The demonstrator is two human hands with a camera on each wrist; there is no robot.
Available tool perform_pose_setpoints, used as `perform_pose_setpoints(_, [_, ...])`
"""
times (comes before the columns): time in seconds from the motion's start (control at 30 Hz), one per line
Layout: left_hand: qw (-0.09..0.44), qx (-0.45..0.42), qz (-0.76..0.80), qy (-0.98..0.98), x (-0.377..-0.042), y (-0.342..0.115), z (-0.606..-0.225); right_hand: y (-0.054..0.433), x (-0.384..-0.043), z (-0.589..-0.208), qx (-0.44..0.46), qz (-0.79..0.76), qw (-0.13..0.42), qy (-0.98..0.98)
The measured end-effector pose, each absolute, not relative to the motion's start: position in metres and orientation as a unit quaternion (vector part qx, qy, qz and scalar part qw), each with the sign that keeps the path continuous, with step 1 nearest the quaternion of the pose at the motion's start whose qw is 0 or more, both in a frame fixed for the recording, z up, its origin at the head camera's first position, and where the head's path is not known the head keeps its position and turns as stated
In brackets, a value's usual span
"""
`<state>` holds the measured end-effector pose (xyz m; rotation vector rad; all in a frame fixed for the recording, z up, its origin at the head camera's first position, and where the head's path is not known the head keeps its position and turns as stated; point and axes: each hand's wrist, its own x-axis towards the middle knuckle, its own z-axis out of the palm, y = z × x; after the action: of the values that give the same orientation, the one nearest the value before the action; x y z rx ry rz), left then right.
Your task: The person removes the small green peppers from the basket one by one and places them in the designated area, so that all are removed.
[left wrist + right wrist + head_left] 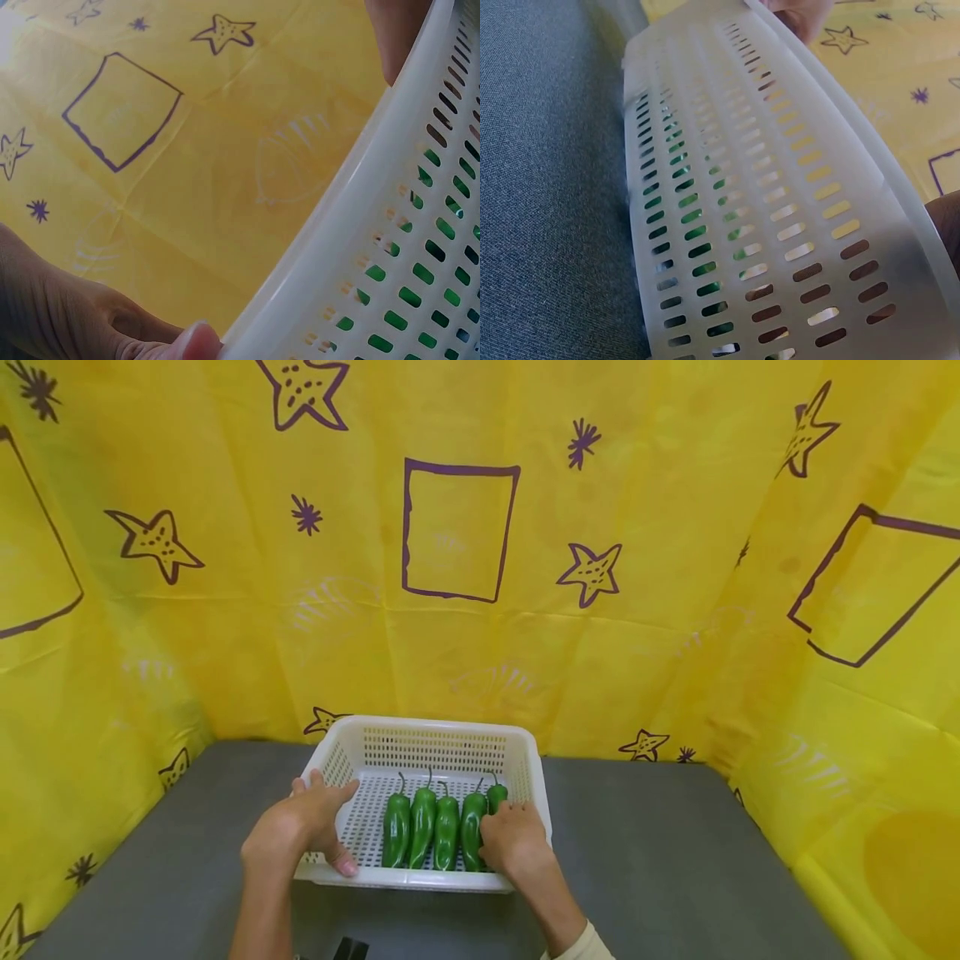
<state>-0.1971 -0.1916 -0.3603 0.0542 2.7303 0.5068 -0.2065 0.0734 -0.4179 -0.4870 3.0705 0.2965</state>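
Note:
A white perforated plastic basket (420, 881) holds several long green chili peppers (446, 833), lying side by side with their stems pointing away from me. My right hand (517, 839) reaches over the basket's right side. Its fingers curl down round the rightmost green chili pepper (497, 794), whose top and stem stick out past the hand; the fingertips are hidden. At the left side, my left hand (300, 822) rests spread over the rim, thumb at the front corner. In the left wrist view, that thumb (196, 343) touches the rim, and green shows through the wall's slots (390, 292).
The basket stands on a grey cloth-covered table (637, 852). Yellow patterned curtains (480, 652) with stars and squares hang behind it and on both sides. A small black object (351, 948) shows at the bottom edge of the head view.

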Motion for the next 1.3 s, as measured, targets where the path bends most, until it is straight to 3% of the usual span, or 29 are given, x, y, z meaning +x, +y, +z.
perform_pose_setpoints(0.43, [0.185, 0.017, 0.181, 0.966, -0.199, -0.193, -0.361, 0.074, -0.208, -0.416, -0.164, 0.006, 0.004, 0.986])
perform_pose_setpoints(1.0, [0.179, 0.019, 0.171, 0.969, -0.2, -0.192, -0.361, 0.088, -0.205, -0.396, -0.2, -0.048, -0.135, 0.969])
perform_pose_setpoints(1.3, [0.182, -0.003, 0.191, 0.965, -0.198, -0.19, -0.36, 0.097, -0.207, -0.39, -0.198, -0.086, -0.13, 0.968])
